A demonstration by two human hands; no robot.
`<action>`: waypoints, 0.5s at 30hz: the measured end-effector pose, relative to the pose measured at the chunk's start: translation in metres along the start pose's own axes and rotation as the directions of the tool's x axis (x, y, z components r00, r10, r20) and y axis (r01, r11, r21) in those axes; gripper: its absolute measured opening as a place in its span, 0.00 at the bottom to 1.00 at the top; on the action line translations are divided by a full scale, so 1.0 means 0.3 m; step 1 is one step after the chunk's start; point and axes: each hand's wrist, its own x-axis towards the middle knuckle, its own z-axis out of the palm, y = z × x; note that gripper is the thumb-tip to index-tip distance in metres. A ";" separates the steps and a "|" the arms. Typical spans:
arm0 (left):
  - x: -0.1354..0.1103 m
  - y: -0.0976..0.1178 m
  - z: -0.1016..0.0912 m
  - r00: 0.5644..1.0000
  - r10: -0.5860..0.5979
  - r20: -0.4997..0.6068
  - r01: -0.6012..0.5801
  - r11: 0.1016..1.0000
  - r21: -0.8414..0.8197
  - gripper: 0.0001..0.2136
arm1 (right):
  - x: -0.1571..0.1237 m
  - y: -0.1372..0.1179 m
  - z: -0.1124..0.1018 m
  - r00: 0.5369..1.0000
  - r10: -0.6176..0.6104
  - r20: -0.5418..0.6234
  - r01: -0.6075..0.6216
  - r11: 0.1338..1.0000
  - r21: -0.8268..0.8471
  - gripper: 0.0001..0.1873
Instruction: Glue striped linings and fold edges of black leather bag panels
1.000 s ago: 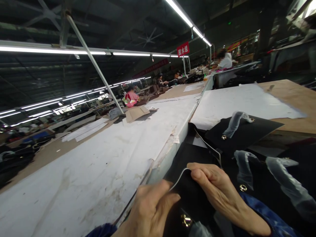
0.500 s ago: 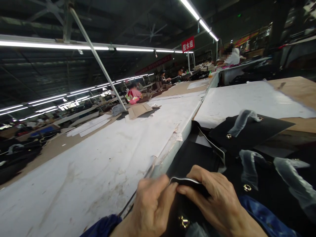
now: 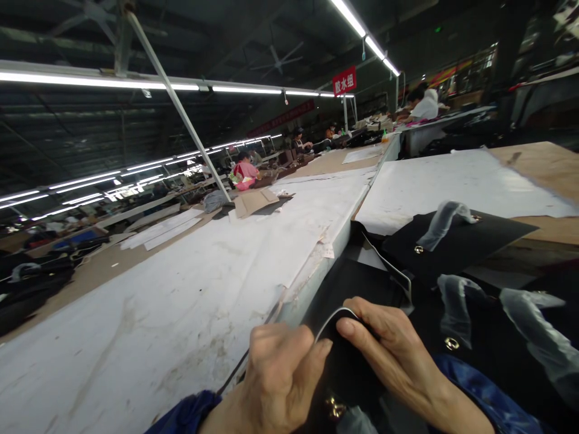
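Both of my hands grip the edge of a black bag panel whose rim shows a thin white line. My left hand is closed on the edge, thumb on the near side. A short way to the right, my right hand pinches the same edge between thumb and fingers. Between the hands the edge bows upward. Below them on the panel sit a gold metal fitting and part of a plastic-wrapped handle, cut off by the frame's bottom.
Right of my hands lie more black panels with plastic-wrapped handles and gold fittings. A long white-covered table stretches away on the left, with cardboard on it. Several people work farther back, one in pink.
My right hand has shifted slightly and its thumb now lies higher on the edge. The edge between my hands has gone from nearly flat to a raised curve.
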 end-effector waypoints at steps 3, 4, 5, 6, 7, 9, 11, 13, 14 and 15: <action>-0.001 -0.003 0.003 0.999 -0.003 0.034 0.003 1.000 0.008 0.14 | 0.001 0.007 0.006 1.000 -0.020 -0.014 0.021 0.999 0.037 0.13; -0.001 -0.002 0.004 0.999 0.005 0.041 -0.006 1.000 0.009 0.14 | 0.002 0.010 0.005 1.000 0.000 -0.018 0.001 0.999 0.043 0.15; 0.000 -0.002 0.005 0.999 0.014 0.040 -0.015 1.000 0.009 0.14 | 0.005 0.014 0.003 0.999 0.031 -0.022 -0.030 0.998 0.058 0.19; 0.001 -0.003 0.005 1.000 0.021 0.023 -0.021 1.000 0.013 0.14 | 0.009 0.018 -0.002 0.997 0.071 -0.016 -0.070 0.994 0.080 0.22; 0.004 -0.004 0.004 1.000 0.018 -0.005 -0.018 1.000 0.017 0.14 | 0.014 0.023 -0.009 0.995 0.102 0.011 -0.102 0.989 0.110 0.24; 0.015 -0.014 -0.003 0.996 -0.034 -0.085 0.036 0.999 0.020 0.15 | 0.026 0.035 -0.025 0.988 0.109 0.111 -0.125 0.980 0.153 0.22; 0.029 -0.032 -0.018 0.982 -0.116 -0.151 0.118 0.993 0.002 0.16 | 0.038 0.050 -0.037 0.984 0.068 0.168 -0.091 0.987 0.134 0.16; 0.043 -0.055 -0.035 0.971 -0.211 -0.116 0.208 0.977 -0.041 0.15 | 0.045 0.067 -0.039 0.989 0.028 0.145 -0.038 0.997 0.067 0.13; 0.048 -0.064 -0.043 0.965 -0.253 -0.069 0.249 0.966 -0.069 0.12 | 0.046 0.074 -0.035 0.992 0.015 0.126 -0.019 0.999 0.029 0.14; 0.052 -0.072 -0.048 0.958 -0.287 -0.014 0.285 0.954 -0.096 0.07 | 0.045 0.079 -0.028 0.993 0.001 0.120 -0.001 1.000 0.000 0.15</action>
